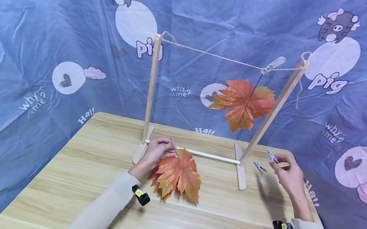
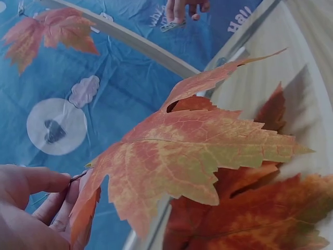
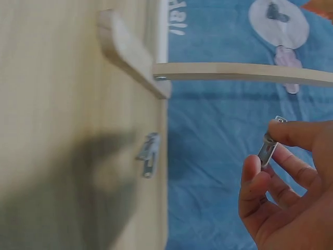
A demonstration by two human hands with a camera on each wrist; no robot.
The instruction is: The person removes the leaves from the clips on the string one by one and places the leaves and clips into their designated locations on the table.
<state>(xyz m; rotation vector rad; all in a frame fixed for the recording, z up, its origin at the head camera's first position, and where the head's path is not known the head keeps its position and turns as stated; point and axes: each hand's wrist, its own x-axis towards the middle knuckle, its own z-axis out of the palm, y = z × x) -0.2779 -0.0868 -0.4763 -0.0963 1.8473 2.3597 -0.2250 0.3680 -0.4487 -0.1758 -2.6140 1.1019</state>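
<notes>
Maple leaf (image 1: 180,174) over the table (image 1: 217,227), short of its far edge, pinched by the stem (image 1: 173,144) in the left hand (image 1: 157,151), long axis running near to far with lobes pointing away from that edge, more leaves (image 2: 250,224) underneath. Near the right edge, small clip (image 1: 271,156) pinched by the right hand (image 1: 289,175), slanting toward the wooden frame (image 1: 151,87), second clip (image 1: 259,167) just beside on the table. Higher up, string (image 1: 212,54) running left to right above the left hand, hung leaf (image 1: 244,106) toward its right end.
</notes>
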